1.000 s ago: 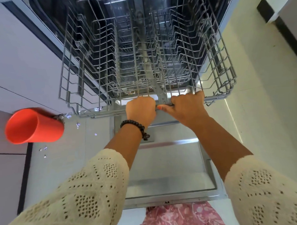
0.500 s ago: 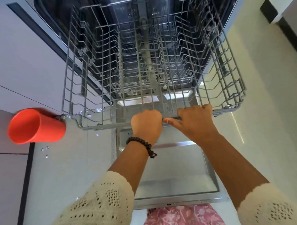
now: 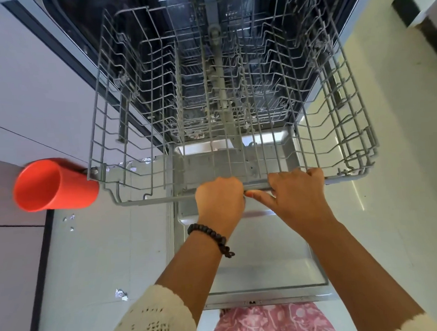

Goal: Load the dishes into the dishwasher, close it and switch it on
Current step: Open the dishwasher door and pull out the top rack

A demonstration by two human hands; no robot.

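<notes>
While both hands grip its front rail, the wire rack stands pulled out of the dishwasher over the lowered door. Left hand: fingers curled over the rail, knuckles up, just left of the rack's midline. Right hand: fingers hooked over the same rail, thumb stretched under it toward the left hand; the two hands almost touch. Rack count: one in hand; a second rack can be made out below it, deeper in the tub. No dishes sit in the upper rack. Rack long axis runs from the rail away into the dishwasher, rows of tines upright. One orange cup lies on its side to the left of the rack, touching or just beside its front left corner, mouth turned away from the rack. One beaded bracelet on the left wrist. Several small foil-like scraps lie on the floor left of the door.
</notes>
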